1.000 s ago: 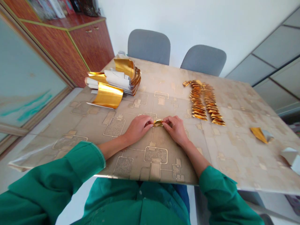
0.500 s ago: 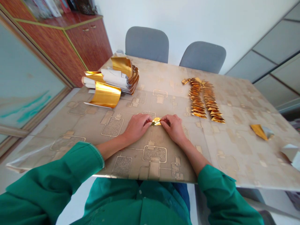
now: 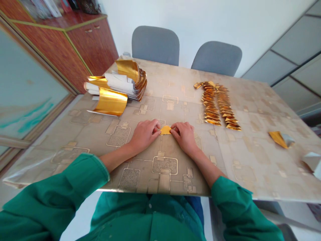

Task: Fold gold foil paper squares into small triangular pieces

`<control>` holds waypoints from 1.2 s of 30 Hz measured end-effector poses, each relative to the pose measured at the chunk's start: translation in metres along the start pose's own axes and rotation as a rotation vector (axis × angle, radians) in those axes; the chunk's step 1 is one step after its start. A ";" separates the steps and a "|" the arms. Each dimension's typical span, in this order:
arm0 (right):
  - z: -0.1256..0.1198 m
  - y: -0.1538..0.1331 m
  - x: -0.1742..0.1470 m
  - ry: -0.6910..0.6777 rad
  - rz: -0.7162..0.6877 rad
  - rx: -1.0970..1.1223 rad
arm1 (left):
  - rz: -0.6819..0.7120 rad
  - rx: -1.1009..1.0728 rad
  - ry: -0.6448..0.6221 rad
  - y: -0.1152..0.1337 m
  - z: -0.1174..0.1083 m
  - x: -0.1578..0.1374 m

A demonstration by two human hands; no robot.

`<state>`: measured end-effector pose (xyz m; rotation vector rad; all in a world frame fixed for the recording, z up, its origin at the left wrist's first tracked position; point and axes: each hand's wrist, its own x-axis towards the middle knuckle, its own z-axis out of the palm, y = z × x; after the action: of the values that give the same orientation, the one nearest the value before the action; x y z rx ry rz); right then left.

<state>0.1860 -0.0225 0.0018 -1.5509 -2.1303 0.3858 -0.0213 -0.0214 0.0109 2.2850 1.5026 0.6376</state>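
Between my two hands is a small folded piece of gold foil paper (image 3: 165,130), low over the patterned tablecloth. My left hand (image 3: 146,133) pinches its left end between thumb and fingers. Its right end is pinched by my right hand (image 3: 184,134). Beyond my right hand lie two rows of folded gold paper pieces (image 3: 211,104), set closely one behind another. A stack of gold foil sheets with white backs (image 3: 112,100) sits at the back left, some sheets curling up.
A loose gold and silver folded paper (image 3: 278,139) and a whitish paper piece (image 3: 312,162) lie on the right of the table (image 3: 245,150). Two grey chairs (image 3: 155,45) stand behind it. A wooden cabinet (image 3: 92,43) is at the far left.
The gold paper between my hands has tilted and now shows a flat, even face rather than a bright glinting one. Both hands keep their pinch and have barely shifted.
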 end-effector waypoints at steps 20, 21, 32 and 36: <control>0.000 0.002 -0.002 -0.076 -0.267 -0.352 | 0.352 0.272 0.045 -0.006 0.006 -0.001; 0.000 0.002 -0.002 -0.078 -0.263 -0.357 | 0.376 0.306 0.031 -0.005 0.006 -0.001; -0.007 0.003 -0.004 -0.019 -0.169 -0.314 | 0.443 0.385 0.002 -0.009 0.003 -0.001; -0.004 -0.003 -0.002 0.028 -0.108 -0.257 | 0.488 0.416 -0.011 -0.009 0.004 0.000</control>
<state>0.1863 -0.0260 0.0062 -1.5552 -2.3020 0.0545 -0.0260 -0.0180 0.0032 3.0116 1.1513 0.4566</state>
